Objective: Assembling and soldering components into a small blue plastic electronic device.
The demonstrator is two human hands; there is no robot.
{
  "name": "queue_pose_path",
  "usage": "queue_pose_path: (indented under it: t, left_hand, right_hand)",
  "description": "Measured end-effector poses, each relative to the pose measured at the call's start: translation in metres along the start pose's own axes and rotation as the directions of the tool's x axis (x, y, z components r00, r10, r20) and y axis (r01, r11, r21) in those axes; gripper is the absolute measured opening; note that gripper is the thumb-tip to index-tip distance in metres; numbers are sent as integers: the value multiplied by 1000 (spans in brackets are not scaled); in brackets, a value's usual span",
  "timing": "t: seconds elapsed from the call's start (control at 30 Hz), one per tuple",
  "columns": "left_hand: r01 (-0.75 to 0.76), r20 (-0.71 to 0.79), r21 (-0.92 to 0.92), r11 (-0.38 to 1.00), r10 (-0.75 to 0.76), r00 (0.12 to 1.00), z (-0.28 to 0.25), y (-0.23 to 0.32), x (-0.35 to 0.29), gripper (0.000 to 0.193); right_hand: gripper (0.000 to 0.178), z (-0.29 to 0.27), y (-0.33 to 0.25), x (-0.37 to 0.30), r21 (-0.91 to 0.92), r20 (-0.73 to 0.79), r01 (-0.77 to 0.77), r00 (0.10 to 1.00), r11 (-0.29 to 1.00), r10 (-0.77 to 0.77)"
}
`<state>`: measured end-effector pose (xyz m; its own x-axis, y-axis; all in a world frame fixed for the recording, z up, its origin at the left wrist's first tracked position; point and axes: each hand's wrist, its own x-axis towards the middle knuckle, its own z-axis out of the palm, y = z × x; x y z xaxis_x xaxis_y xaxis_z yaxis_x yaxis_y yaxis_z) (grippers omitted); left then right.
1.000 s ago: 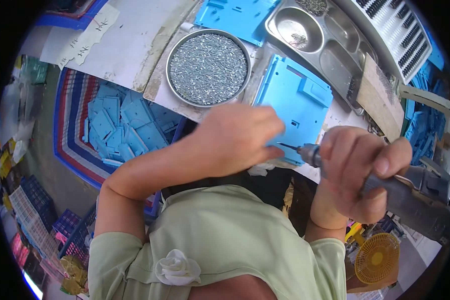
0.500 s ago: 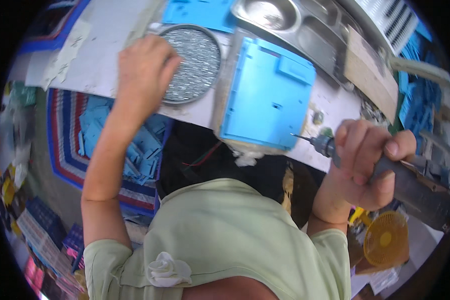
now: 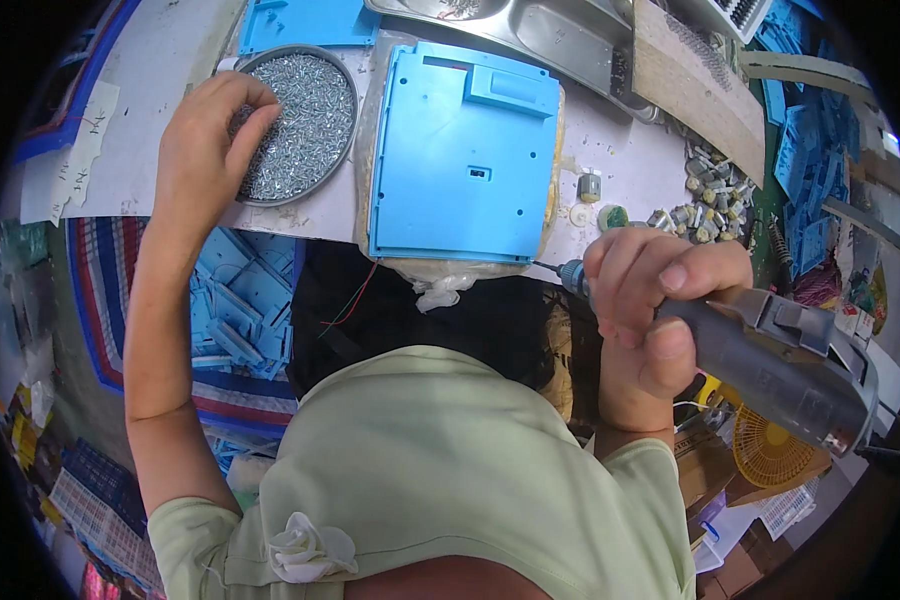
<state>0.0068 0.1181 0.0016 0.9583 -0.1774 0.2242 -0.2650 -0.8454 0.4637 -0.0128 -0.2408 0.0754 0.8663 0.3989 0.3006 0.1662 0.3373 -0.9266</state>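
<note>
My left hand (image 3: 208, 140) is at the left side of a round grey dish full of small silver screws (image 3: 305, 125). Its fingers curl down over the screws and the thumb draws in toward them; whatever lies between the fingertips is hidden. My right hand (image 3: 650, 290) grips a dark electric screwdriver (image 3: 770, 365), its bit pointing left at the lower right corner of a light blue plastic panel (image 3: 450, 180). This panel lies flat on a plastic-wrapped pad (image 3: 425, 272) at the table's near edge. It has a raised block at its upper right and a small slot near the middle.
Small metal motors (image 3: 710, 200) are heaped right of the panel, near a cardboard sheet (image 3: 695, 85). A steel compartment tray (image 3: 560, 45) stands behind. Blue parts fill a striped bag (image 3: 240, 300) below the table at left; more blue parts (image 3: 815, 170) are stacked far right.
The whole view has shifted, so the table things appear farther left. My left fingers still dip at the dish's left side, and the screwdriver remains close to the panel's lower right corner.
</note>
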Motion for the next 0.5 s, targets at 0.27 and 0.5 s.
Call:
queue_pose_path:
  t: [0.27,0.5]
  left_hand:
    - [-391,-2,-206,897,399,917,35,101,-8,16]
    - [-393,12,-187,900,402,915,42,94,-12,17]
  right_hand:
    - [27,1,11,3,-127,163,90,984,988,-69]
    - [24,-6,6,31,-28,270,176,949,984,-162]
